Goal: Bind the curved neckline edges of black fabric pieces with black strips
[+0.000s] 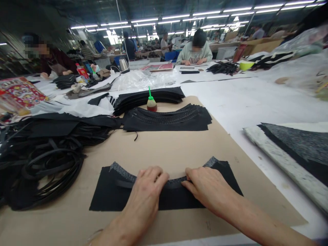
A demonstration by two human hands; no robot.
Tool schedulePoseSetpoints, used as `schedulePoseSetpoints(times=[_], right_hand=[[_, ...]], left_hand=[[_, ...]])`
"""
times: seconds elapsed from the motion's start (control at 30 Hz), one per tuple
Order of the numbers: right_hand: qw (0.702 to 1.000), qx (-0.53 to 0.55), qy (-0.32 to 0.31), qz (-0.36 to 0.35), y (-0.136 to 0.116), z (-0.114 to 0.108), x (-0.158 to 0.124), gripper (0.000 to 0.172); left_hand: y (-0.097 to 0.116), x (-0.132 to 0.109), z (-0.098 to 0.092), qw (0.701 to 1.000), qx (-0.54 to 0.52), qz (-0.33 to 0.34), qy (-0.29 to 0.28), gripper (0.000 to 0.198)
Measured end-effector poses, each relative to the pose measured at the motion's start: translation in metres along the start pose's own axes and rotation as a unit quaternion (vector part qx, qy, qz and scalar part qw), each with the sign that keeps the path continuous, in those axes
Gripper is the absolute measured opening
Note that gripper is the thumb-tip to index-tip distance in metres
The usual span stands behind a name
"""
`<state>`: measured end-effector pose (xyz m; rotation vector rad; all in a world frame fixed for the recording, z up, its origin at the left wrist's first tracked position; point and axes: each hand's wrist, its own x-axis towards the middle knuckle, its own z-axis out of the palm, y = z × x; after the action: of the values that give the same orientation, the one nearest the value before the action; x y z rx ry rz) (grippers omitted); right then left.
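Low on the brown sheet (159, 147), square in front of the wearer, lies a black panel (110, 191), flat, its far side scooped into a shallow curve. And both hands are on it! The left hand (148, 189) bears down at the middle of the curve, fingers curled; whether it pinches or only presses, I can't tell. The right hand (207, 186) has a narrow hold, thumb and forefinger closed on the curved edge.

Along that curve runs a grey speckled edging (121, 171) — woolly-looking, rising to a point at either end — with a thin dark strip (124, 183) beside it. The panel looks light and limp, more likely to wrinkle than break, so the curve is the place to hold it: fingertips close together, palm keeping the matt body flat.

Further out, at the left, loops of black strip (64, 164) sprawl in a springy-looking tangle. Beyond the panel come fanned curved pieces (166, 123), ridged along the scoop, then a squat bottle (151, 104) with a green spout, amber liquid inside — probably the tippy one. Behind it sits a thicker black stack (153, 95), then crinkled clear plastic (143, 80), and at the far side a co-worker (194, 51) in pale green, bent over the white table (225, 102).
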<state>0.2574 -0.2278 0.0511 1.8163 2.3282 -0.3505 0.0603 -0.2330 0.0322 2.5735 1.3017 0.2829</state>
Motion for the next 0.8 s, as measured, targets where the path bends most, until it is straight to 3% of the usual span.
schedulePoseSetpoints(times=[0.1,0.27,0.4,0.5,0.8], right_hand=[[1.000,0.014,0.014,0.004,0.005,0.003,0.001,0.024],[0.997,0.069,0.001,0.023,0.035,-0.009,0.000,0.025],[0.982,0.175,-0.060,0.040,0.067,-0.020,-0.003,0.016],[0.980,0.186,-0.066,0.035,0.079,-0.018,-0.003,0.010],[0.989,0.139,-0.041,0.040,0.074,-0.012,0.001,0.009]], left_hand=[[0.000,-0.005,0.014,0.990,0.016,0.139,-0.016,0.030],[-0.002,-0.010,0.028,0.973,0.085,0.211,0.036,0.034],[-0.003,-0.013,0.034,0.965,0.121,0.222,0.064,0.038],[-0.003,-0.015,0.039,0.965,0.147,0.209,0.066,0.038],[0.001,-0.014,0.043,0.961,0.195,0.189,0.055,0.049]])
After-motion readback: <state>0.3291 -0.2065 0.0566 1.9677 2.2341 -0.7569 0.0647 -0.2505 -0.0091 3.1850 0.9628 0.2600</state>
